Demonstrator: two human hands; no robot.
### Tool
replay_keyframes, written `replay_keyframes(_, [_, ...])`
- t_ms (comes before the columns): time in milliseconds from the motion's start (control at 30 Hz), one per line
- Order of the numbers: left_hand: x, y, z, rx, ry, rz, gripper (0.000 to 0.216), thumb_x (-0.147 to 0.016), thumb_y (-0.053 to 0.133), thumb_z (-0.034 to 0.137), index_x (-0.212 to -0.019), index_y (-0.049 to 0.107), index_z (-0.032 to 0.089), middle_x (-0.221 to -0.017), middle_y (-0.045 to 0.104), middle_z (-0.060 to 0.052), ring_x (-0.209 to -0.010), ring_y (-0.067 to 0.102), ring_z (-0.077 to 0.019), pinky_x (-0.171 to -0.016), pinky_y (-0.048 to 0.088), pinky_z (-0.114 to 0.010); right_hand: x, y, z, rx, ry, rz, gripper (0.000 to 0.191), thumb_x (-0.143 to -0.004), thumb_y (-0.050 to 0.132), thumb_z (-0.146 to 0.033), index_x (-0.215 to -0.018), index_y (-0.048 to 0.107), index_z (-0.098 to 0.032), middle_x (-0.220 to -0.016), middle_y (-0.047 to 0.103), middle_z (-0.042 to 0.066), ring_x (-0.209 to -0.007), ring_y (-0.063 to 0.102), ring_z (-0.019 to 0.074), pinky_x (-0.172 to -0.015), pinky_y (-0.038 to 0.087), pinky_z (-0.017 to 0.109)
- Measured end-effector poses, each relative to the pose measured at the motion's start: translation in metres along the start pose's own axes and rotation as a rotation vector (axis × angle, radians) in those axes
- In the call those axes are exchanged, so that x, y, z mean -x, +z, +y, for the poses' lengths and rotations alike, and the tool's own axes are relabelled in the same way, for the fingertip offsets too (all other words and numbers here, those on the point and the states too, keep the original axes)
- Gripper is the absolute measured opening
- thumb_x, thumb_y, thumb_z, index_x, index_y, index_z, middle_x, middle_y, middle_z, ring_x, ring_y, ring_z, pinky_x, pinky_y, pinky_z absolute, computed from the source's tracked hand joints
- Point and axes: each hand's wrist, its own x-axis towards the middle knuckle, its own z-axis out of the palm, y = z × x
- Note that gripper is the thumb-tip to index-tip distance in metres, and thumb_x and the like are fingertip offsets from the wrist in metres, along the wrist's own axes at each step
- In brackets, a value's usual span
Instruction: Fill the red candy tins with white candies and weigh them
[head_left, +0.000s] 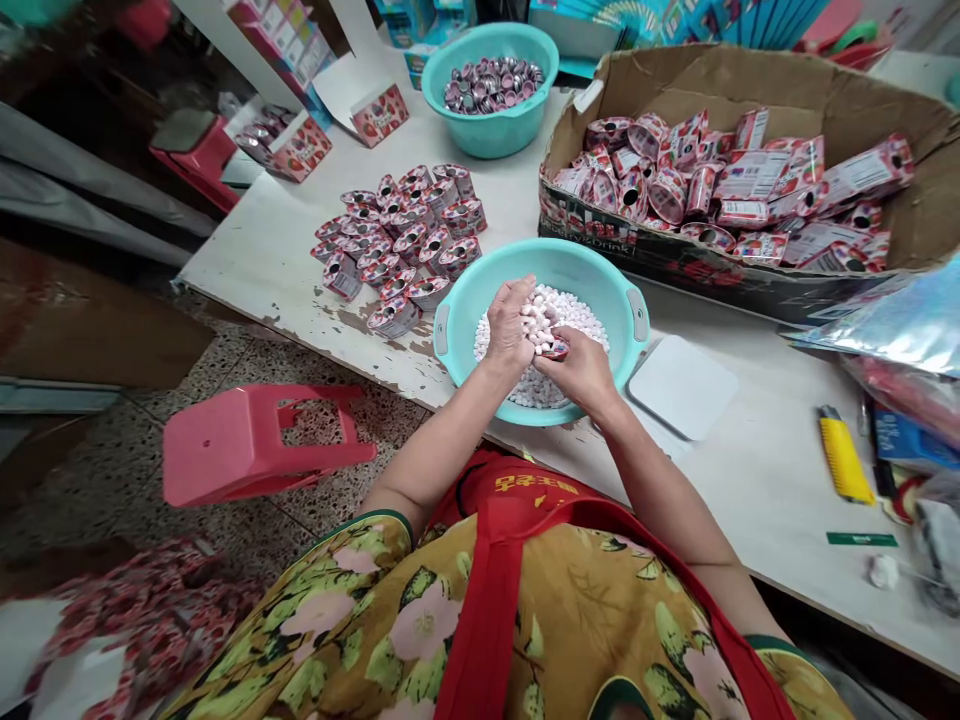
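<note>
A turquoise basin with grey handle pads stands at the table's front edge, partly filled with small white candy-like pellets. Over it, my left hand is cupped around a heap of the same pellets. My right hand pinches a small red-printed carton close against the left palm; most of the carton is hidden by the fingers. Left of the basin stand several small red-printed cartons in a cluster, many with a dark round opening on top.
Behind the basin is a large cardboard box full of similar cartons. A second turquoise basin holds small metallic-looking caps. To the right lie a white flat scale-like device and a yellow cutter. A pink stool is on the floor.
</note>
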Motion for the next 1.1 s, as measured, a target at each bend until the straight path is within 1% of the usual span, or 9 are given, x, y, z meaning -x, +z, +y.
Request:
replay_keyframes(67, [-0.003,-0.001,-0.001,-0.028,-0.018,0.025,0.036,-0.075,0.081,0.042,-0.088,0.055,0.02,-0.069,0.055,0.006,-0.054,0.057,-0.0089,-0.057,0.05,-0.022,-0.002,-0.001,-0.001,0.015,-0.018,-0.016,0.029,-0.075,0.065,-0.029,-0.102,0.073,-0.021,-0.098,0.074,0.005,-0.09,0.066,0.0246,-0.078,0.046,0.032])
replay_keyframes(233, [-0.006,-0.001,0.001,-0.068,-0.086,0.02,0.026,-0.075,0.073,0.027,-0.09,0.053,0.02,-0.07,0.061,0.004,-0.053,0.058,-0.0095,-0.052,0.046,-0.02,-0.005,-0.004,-0.001,-0.005,-0.002,-0.03,0.022,-0.072,0.066,-0.032,-0.09,0.071,-0.02,-0.084,0.071,0.003,-0.077,0.061,0.0208,-0.069,0.042,0.028])
replay_keyframes(333, [-0.006,0.002,0.003,-0.029,-0.074,0.02,0.019,-0.078,0.067,0.025,-0.087,0.052,0.02,-0.066,0.054,0.006,-0.051,0.055,-0.0085,-0.052,0.046,-0.021,-0.006,-0.003,-0.002,-0.036,0.003,-0.037,0.02,-0.073,0.067,-0.035,-0.086,0.069,-0.021,-0.077,0.069,0.001,-0.072,0.059,0.0195,-0.067,0.042,0.028])
replay_keyframes(467, [-0.006,0.007,0.004,-0.093,-0.021,0.051,0.027,-0.081,0.072,0.032,-0.08,0.047,0.021,-0.063,0.046,0.008,-0.049,0.049,-0.0069,-0.055,0.047,-0.022,-0.004,-0.004,-0.005,-0.03,-0.017,-0.022,0.026,-0.073,0.068,-0.036,-0.094,0.071,-0.022,-0.088,0.073,0.003,-0.081,0.064,0.0231,-0.074,0.047,0.031])
replay_keyframes(567, [-0.004,0.009,0.003,-0.164,-0.006,0.048,0.031,-0.08,0.077,0.036,-0.085,0.051,0.021,-0.068,0.052,0.007,-0.056,0.056,-0.0086,-0.06,0.051,-0.023,-0.004,-0.008,-0.005,-0.024,-0.032,0.024,0.034,-0.073,0.069,-0.035,-0.104,0.073,-0.022,-0.1,0.074,0.005,-0.09,0.066,0.0261,-0.08,0.049,0.035])
replay_keyframes(633, [-0.003,0.01,0.001,-0.182,-0.01,0.045,0.031,-0.08,0.079,0.038,-0.09,0.055,0.021,-0.072,0.058,0.005,-0.062,0.061,-0.0098,-0.062,0.052,-0.023,-0.004,-0.01,-0.005,-0.023,-0.039,0.011,0.03,-0.074,0.069,-0.035,-0.1,0.073,-0.021,-0.096,0.074,0.005,-0.088,0.066,0.0261,-0.081,0.05,0.036])
replay_keyframes(733, [-0.002,0.012,0.001,-0.188,-0.009,0.042,0.034,-0.079,0.081,0.042,-0.09,0.057,0.021,-0.068,0.056,0.006,-0.059,0.059,-0.0093,-0.06,0.052,-0.022,-0.005,-0.013,-0.002,-0.045,-0.029,-0.002,0.026,-0.073,0.068,-0.035,-0.094,0.073,-0.02,-0.092,0.074,0.005,-0.085,0.066,0.0255,-0.081,0.051,0.036])
replay_keyframes(1000, [0.002,0.021,0.005,-0.234,-0.022,-0.004,0.041,-0.081,0.078,0.056,-0.088,0.056,0.022,-0.06,0.049,0.007,-0.05,0.052,-0.0083,-0.049,0.045,-0.02,-0.005,-0.014,0.006,-0.176,-0.047,0.044,0.04,-0.071,0.071,-0.033,-0.11,0.074,-0.022,-0.108,0.076,0.005,-0.099,0.069,0.0276,-0.092,0.053,0.041])
replay_keyframes(1100, [0.004,0.025,0.004,-0.248,-0.019,-0.023,0.043,-0.081,0.077,0.058,-0.086,0.055,0.022,-0.059,0.046,0.007,-0.048,0.05,-0.0078,-0.046,0.041,-0.019,-0.004,-0.015,0.007,-0.17,-0.042,0.032,0.038,-0.072,0.07,-0.034,-0.107,0.075,-0.02,-0.104,0.076,0.005,-0.097,0.069,0.0277,-0.09,0.053,0.042])
